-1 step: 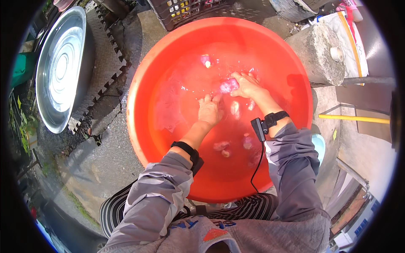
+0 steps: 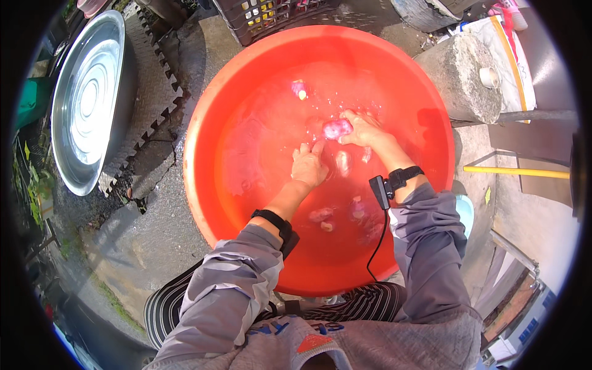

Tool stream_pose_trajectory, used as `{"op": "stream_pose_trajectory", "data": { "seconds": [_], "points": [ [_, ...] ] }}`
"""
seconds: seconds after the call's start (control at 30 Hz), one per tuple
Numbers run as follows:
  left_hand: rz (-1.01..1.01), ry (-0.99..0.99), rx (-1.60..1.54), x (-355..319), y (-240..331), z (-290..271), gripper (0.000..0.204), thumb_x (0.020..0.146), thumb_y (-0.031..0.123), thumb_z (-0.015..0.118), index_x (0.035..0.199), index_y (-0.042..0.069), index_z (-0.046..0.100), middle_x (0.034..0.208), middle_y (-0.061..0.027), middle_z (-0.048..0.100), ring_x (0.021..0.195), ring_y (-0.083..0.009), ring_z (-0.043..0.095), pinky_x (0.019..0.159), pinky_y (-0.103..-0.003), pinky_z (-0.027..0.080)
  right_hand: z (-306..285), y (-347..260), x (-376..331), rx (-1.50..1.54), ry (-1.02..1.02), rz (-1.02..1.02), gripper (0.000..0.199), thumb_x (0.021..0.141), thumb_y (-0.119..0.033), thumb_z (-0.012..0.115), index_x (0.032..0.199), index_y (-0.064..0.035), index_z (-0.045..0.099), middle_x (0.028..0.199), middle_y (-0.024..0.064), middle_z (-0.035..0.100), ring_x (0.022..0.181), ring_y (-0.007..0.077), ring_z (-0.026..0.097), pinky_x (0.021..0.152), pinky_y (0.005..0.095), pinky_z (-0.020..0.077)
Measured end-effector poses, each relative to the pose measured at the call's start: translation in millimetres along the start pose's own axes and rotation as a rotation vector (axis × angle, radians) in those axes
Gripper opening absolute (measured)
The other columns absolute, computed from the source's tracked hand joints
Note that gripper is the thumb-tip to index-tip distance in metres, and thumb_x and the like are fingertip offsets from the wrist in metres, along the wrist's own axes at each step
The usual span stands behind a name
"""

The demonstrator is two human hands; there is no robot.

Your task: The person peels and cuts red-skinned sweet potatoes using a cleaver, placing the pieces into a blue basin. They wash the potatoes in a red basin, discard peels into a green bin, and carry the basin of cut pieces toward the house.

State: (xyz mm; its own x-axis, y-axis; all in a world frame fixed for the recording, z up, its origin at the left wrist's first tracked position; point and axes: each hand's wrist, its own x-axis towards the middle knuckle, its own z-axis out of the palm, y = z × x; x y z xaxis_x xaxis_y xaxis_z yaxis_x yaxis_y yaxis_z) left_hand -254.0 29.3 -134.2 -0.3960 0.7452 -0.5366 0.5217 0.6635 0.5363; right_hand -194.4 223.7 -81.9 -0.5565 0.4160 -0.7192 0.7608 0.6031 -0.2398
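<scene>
A large red plastic tub (image 2: 203, 142) with water in it stands in front of me. My right hand (image 2: 365, 129) is closed round a wet, shiny pink-and-white lump (image 2: 337, 129) near the tub's middle; its exact kind I cannot make out. Just left of that lump, my left hand (image 2: 308, 165) has its fingers apart at the water and holds nothing that I can see. Under the water lie similar pale pink lumps: one pink and cream piece (image 2: 299, 90) farther off, a whitish one (image 2: 343, 161) below my right hand, and several nearer me (image 2: 321, 214).
At the left a round metal basin (image 2: 89, 102) leans on a foam mat (image 2: 145, 80). A dark plastic crate (image 2: 246, 31) stands beyond the tub. To the right are a concrete block (image 2: 459, 74), a yellow pole (image 2: 517, 172) and a light blue basin (image 2: 465, 214).
My left hand has shifted slightly toward the right hand. The pink-and-white lump in my right hand has turned a little and moved slightly nearer.
</scene>
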Motion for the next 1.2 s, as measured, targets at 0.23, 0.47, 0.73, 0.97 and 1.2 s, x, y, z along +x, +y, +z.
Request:
{"op": "stream_pose_trajectory", "data": {
  "seconds": [0.23,0.47,0.73,0.97,1.2],
  "points": [
    [-0.220,-0.568,-0.477,-52.0,38.4,39.4,0.079,0.077,0.011,0.063,0.148,0.021,0.031,0.129,-0.0195,0.051,0.119,-0.0355,0.050,0.096,-0.043,0.046,78.7,74.6,-72.9,0.558,-0.242,0.134,0.085,0.078,-0.041,0.075,0.145,-0.0046,0.037,0.134,0.0190,0.053,0.121,0.0298,0.053,0.096,0.0393,0.0464],
    [-0.568,-0.815,-0.985,-104.3,11.1,71.6,0.051,0.087,0.027,0.057,0.135,0.015,0.046,0.116,-0.0121,0.059,0.106,-0.0307,0.057,0.086,-0.062,0.046,166.7,87.0,-157.3,1.290,-0.432,0.115,0.057,0.090,-0.044,0.063,0.124,0.0013,0.057,0.110,0.0120,0.067,0.102,0.0240,0.063,0.086,0.0386,0.0515],
    [-0.900,-0.794,-1.397,-124.8,5.9,87.1,0.061,0.090,0.057,0.051,0.130,0.011,0.050,0.127,-0.0214,0.054,0.119,-0.0493,0.048,0.100,-0.068,0.033,140.4,87.8,-188.9,1.124,-0.677,0.111,0.053,0.094,-0.055,0.049,0.112,-0.0077,0.064,0.095,0.0146,0.069,0.071,0.0224,0.066,0.063,0.0344,0.0532],
    [-0.831,-0.699,-1.426,-126.7,14.6,95.3,0.061,0.086,0.053,0.061,0.131,0.013,0.051,0.128,-0.0205,0.053,0.119,-0.0465,0.048,0.102,-0.069,0.030,187.8,115.7,-163.4,1.266,-0.772,0.207,0.067,0.091,-0.063,0.047,0.128,-0.0068,0.054,0.111,0.0174,0.065,0.084,0.0276,0.068,0.066,0.0386,0.0574],
    [-0.838,-0.626,-1.349,-120.3,64.9,96.9,0.070,0.080,0.052,0.067,0.136,0.017,0.045,0.136,-0.0146,0.047,0.128,-0.0398,0.040,0.100,-0.073,0.027,168.4,130.9,-166.5,1.438,-0.773,0.189,0.063,0.092,-0.061,0.046,0.128,-0.0100,0.054,0.116,0.0144,0.063,0.095,0.0263,0.066,0.076,0.0403,0.0562]
  ]
}}
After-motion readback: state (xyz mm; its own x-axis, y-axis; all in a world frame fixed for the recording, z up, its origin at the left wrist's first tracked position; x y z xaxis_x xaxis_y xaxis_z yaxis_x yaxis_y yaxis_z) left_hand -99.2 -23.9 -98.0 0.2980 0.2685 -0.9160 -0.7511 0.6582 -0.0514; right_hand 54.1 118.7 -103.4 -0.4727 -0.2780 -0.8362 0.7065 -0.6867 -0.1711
